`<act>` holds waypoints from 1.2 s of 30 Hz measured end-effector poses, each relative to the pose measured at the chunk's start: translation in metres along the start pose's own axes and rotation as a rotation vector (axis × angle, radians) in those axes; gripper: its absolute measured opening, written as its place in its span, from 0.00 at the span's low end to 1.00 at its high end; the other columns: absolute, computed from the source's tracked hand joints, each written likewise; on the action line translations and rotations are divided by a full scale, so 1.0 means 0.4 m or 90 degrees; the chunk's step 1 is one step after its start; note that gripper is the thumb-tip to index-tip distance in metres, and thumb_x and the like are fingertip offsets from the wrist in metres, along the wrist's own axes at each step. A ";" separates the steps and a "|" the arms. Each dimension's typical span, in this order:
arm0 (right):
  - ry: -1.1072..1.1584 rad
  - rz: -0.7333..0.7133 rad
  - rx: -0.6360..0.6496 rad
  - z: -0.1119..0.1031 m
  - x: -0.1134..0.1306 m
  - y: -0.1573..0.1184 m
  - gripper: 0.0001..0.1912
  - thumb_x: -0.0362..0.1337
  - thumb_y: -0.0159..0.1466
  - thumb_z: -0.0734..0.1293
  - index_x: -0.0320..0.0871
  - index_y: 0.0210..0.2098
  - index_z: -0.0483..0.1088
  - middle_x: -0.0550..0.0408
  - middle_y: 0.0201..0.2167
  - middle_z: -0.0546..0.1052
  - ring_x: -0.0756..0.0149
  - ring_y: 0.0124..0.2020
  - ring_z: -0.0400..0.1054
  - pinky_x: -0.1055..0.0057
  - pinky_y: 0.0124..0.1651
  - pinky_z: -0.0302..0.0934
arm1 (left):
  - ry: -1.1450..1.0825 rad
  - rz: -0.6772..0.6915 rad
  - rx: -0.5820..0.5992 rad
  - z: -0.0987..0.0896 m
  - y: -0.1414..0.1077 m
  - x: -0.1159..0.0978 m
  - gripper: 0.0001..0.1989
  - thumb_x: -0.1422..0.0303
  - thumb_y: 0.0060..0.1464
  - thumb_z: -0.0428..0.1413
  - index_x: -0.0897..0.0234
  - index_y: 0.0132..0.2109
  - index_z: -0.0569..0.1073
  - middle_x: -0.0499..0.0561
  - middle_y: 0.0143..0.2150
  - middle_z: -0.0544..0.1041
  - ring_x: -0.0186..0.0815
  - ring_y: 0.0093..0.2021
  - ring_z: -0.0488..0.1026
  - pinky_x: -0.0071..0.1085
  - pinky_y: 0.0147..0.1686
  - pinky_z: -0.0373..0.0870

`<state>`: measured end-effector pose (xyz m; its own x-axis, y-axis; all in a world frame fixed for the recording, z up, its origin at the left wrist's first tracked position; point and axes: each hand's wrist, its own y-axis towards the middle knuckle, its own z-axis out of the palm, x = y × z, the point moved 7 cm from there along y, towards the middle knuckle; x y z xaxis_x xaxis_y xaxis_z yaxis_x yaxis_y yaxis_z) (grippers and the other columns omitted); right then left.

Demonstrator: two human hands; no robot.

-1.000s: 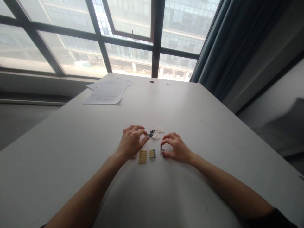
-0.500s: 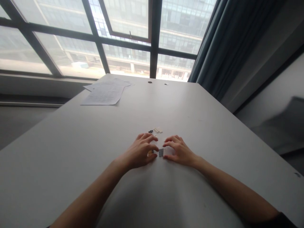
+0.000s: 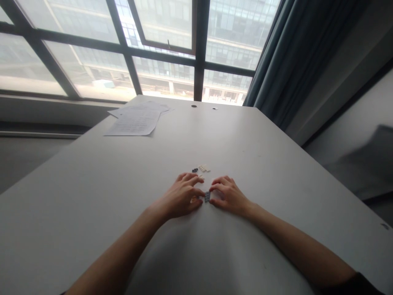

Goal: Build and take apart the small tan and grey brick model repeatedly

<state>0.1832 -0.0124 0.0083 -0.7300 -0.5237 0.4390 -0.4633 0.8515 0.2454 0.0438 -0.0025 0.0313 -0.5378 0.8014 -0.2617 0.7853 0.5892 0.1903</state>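
A small grey studded building-brick plate [image 3: 207,196] is on or just above the table between my two hands. My right hand [image 3: 230,196] has its thumb and index fingertip at the plate's right corners, pinching it. My left hand [image 3: 182,196] is curved, fingers apart, with a fingertip close to the plate's left edge; whether it touches I cannot tell. Small orange pieces [image 3: 194,199] show in the gap between its thumb and index finger, partly hidden. Just beyond my left fingers is a small white piece [image 3: 201,177].
Farther out lie small black pieces [image 3: 195,170] and cream studded pieces [image 3: 203,168]. Printed sheets of paper [image 3: 135,121] rest at the far left of the white table [image 3: 260,172]. Past the far edge are a window [image 3: 166,78] and a dark curtain [image 3: 276,69].
My right hand has shifted slightly left, and the grey plate has moved a little left and turned slightly. The left hand is nearly still. More of the white piece shows.
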 end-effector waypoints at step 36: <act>-0.005 -0.004 -0.014 0.007 0.010 -0.001 0.14 0.40 0.56 0.71 0.47 0.42 0.72 0.52 0.46 0.73 0.58 0.50 0.61 0.59 0.54 0.53 | 0.003 0.004 -0.018 -0.008 -0.001 -0.002 0.09 0.66 0.52 0.56 0.49 0.40 0.79 0.49 0.53 0.72 0.46 0.57 0.63 0.48 0.58 0.53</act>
<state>0.1791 -0.0147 0.0075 -0.7312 -0.5297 0.4298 -0.4572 0.8482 0.2676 0.0428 -0.0030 0.0346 -0.5348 0.8051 -0.2565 0.7794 0.5872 0.2185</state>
